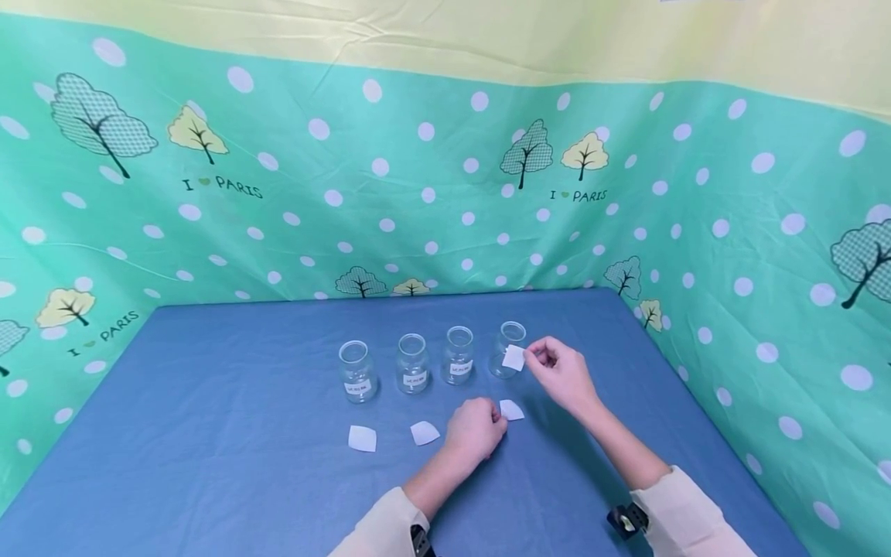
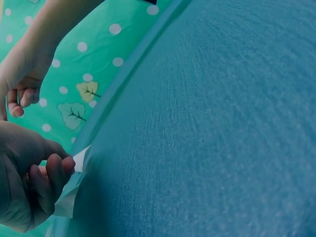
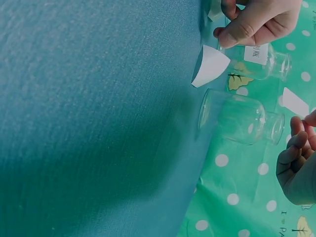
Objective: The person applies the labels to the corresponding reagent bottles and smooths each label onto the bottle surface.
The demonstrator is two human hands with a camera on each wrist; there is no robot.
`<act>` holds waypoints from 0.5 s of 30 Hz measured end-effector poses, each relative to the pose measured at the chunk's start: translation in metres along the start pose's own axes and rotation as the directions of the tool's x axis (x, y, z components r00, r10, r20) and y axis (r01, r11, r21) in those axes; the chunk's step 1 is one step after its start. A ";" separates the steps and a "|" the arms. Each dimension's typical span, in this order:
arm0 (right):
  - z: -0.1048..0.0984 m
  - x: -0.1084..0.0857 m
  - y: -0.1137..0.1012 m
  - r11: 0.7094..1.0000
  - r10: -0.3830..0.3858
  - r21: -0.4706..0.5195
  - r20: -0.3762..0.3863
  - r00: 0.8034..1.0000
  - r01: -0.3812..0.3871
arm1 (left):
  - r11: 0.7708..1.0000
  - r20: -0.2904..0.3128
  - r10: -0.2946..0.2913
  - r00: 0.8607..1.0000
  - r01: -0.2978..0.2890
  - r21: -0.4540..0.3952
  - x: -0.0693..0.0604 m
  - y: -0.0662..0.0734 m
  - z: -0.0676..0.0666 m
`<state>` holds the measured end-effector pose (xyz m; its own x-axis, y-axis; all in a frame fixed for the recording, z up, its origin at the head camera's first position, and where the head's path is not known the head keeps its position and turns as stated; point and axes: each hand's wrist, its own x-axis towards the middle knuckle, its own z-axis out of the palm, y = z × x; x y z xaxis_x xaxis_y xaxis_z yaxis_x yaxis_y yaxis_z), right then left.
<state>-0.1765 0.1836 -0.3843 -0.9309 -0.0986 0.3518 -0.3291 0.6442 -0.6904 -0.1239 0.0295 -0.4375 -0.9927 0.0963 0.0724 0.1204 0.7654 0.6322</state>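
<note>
My right hand (image 1: 560, 375) pinches a small white label (image 1: 513, 357) by its edge, in front of the rightmost glass jar (image 1: 497, 365). The right wrist view shows this label (image 3: 295, 102) beside the jar's neck, apart from the glass. Low over the table, my left hand (image 1: 475, 429) has curled fingers, with thumb and fingertip at a corner of a curved white paper piece (image 1: 511, 410). In the left wrist view that paper (image 2: 81, 160) meets the fingertips, seemingly pinched there. Three more jars, at left (image 1: 356, 370), centre (image 1: 412, 362) and right of centre (image 1: 459, 356), bear printed white labels.
Two more white paper pieces lie on the blue table (image 1: 209, 433), one at left (image 1: 362, 439) and one nearer my left hand (image 1: 425, 433). The upright jars stand in a row behind them. A green dotted curtain (image 1: 431, 186) hangs behind and at the sides.
</note>
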 end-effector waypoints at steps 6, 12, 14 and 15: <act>0.000 0.000 0.000 1.000 0.010 0.003 0.007 1.000 -0.010 | 1.000 -0.008 0.010 1.000 -0.010 -0.004 0.002 -0.001 -0.001; 0.000 -0.001 0.001 1.000 0.014 -0.012 0.011 1.000 -0.014 | 1.000 -0.017 0.011 1.000 -0.011 -0.018 0.006 -0.004 -0.004; 0.001 -0.001 0.002 1.000 0.014 -0.014 0.014 1.000 -0.014 | 1.000 -0.028 0.015 0.999 -0.015 -0.013 0.008 -0.004 -0.006; 0.001 -0.002 0.002 1.000 0.012 -0.015 0.015 1.000 -0.012 | 1.000 -0.036 0.020 0.999 -0.020 -0.012 0.008 -0.004 -0.008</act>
<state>-0.1760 0.1843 -0.3869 -0.9371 -0.1018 0.3339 -0.3154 0.6568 -0.6849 -0.1324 0.0221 -0.4336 -0.9897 0.0886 0.1124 0.1403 0.7557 0.6397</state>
